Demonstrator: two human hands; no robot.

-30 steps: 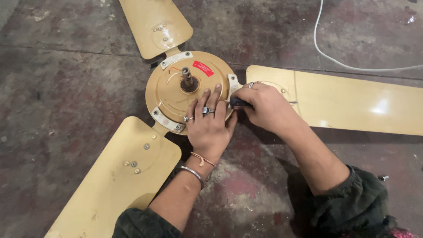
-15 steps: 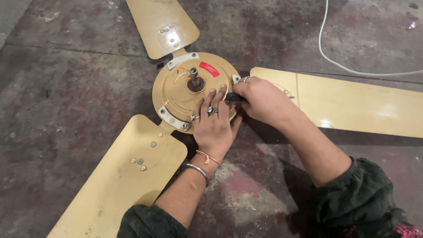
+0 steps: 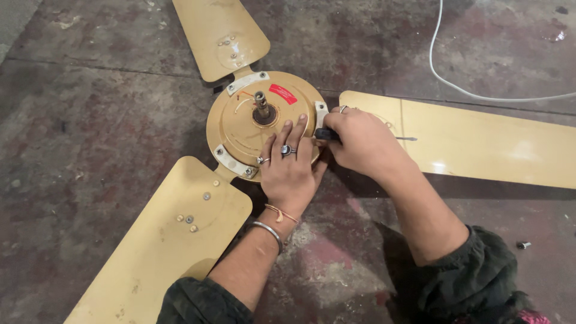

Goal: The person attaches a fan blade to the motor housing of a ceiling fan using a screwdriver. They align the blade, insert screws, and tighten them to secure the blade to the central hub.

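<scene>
A tan ceiling fan lies flat on the stained concrete floor. Its round motor hub (image 3: 240,120) has a short shaft and a red sticker on top. My left hand (image 3: 289,165), wearing rings and a bracelet, presses flat on the hub's near right edge with fingers spread. My right hand (image 3: 363,144) is closed around a dark-handled tool (image 3: 325,134), probably a screwdriver, whose tip sits at the hub's right bracket where the right blade (image 3: 474,144) joins. Most of the tool is hidden under my fingers.
Two more blades reach out from the hub, one to the back (image 3: 221,36) and one to the front left (image 3: 162,240). A white cable (image 3: 456,87) curves over the floor at the back right. A small screw (image 3: 523,245) lies on the floor at the right.
The view has shifted slightly, so the fan sits a little lower and further right. Both hands stay at the hub's right bracket with the same grip.
</scene>
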